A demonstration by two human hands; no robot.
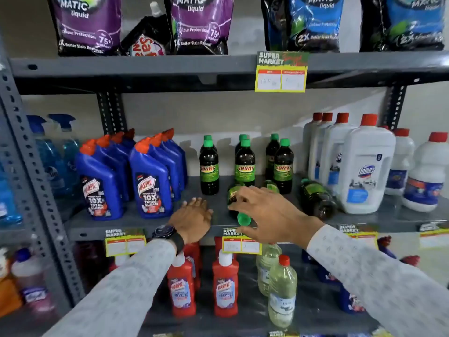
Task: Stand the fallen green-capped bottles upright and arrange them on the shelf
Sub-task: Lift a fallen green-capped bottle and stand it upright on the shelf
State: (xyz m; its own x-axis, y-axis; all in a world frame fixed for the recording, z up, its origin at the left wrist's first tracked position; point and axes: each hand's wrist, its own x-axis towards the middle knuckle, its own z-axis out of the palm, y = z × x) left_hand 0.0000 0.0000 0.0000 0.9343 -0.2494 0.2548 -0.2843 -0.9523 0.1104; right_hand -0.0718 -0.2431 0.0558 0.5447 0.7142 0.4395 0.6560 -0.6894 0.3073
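Several dark green-capped bottles stand upright on the middle shelf [136, 218], among them one at the left [209, 166], one in the middle [245, 166] and one at the right [283, 166]. A fallen bottle [233, 194] lies with its green cap [243, 218] toward the shelf's front edge; my right hand [264, 210] is spread over it, fingers around its body and neck. A second fallen bottle [317, 198] lies to the right with its cap pointing to the back. A third [271, 186] peeks out behind my right hand. My left hand [194, 217] rests flat on the shelf, empty.
Blue Harpic bottles [150, 181] stand left of the green-capped group, white red-capped bottles [364, 171] to the right. Red Harpic bottles [226, 288] and pale bottles [281, 295] fill the lower shelf. Detergent pouches [199, 25] sit on the top shelf. Price tags [241, 242] hang on the edges.
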